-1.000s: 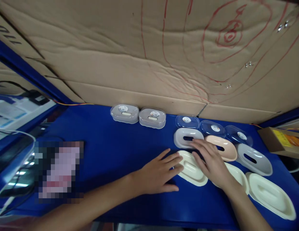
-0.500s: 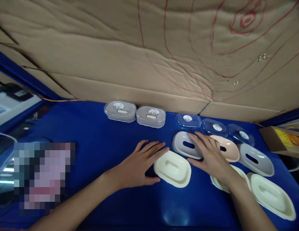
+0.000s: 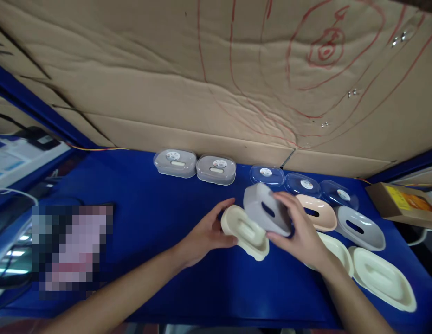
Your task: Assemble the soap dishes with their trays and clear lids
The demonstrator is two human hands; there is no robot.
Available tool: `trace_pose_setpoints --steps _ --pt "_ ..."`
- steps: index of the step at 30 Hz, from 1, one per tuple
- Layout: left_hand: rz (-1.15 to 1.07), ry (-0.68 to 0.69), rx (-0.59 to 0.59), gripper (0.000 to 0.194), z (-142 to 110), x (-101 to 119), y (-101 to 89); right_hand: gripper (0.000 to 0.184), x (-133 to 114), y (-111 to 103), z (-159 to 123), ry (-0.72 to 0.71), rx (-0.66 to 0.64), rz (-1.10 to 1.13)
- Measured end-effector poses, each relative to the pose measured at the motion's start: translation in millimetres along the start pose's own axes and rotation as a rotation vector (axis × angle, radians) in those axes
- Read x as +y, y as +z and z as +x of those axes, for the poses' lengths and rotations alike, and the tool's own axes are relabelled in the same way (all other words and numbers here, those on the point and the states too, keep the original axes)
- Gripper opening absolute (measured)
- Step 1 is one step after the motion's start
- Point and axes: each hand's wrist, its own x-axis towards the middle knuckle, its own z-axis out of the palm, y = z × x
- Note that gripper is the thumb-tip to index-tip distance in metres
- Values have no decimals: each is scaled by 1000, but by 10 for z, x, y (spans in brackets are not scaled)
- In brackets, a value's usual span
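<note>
While the left hand (image 3: 206, 234) pinches the cream tray (image 3: 246, 232) mid-picture, the right hand (image 3: 303, 234) pinches the tilted gray tray (image 3: 254, 211) by its edges, likely so neither falls.

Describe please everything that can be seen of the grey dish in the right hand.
The grey dish is a rounded oval with raised walls and one long, dark slot through its bottom. It looks like smooth, plain plastic. The right hand grips it at the side, with the thumb low and the fingers higher up. It is held tilted, partly in front of the cream dish in the left hand. Whether the two dishes touch, I cannot tell.
</note>
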Motion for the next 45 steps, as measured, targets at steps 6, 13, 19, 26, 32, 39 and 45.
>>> trace_pose_setpoints --steps 6,13,19,26,32,39,45 --pt "-112 28 54 106 21 -34 -2 88 -225 205 -117 24 -202 30" --pt "-184 56 -97 108 -53 -112 -80 94 -296 289 -166 85 -223 23" --pt "-434 47 -62 104 -107 -32 14 99 -287 417 -163 -60 -145 -59" --pt "-454 -132 34 60 -137 -20 101 108 -216 494 -186 -203 -153 -124" --pt "-485 -174 48 53 -104 -28 64 92 76 150 150 -150 -292 -17" --pt "-529 -193 128 44 -73 -2 7 66 510 124 504 29 -205 -438" --pt "-512 -181 146 41 -100 -4 29 68 362 203 259 37 -121 -435"
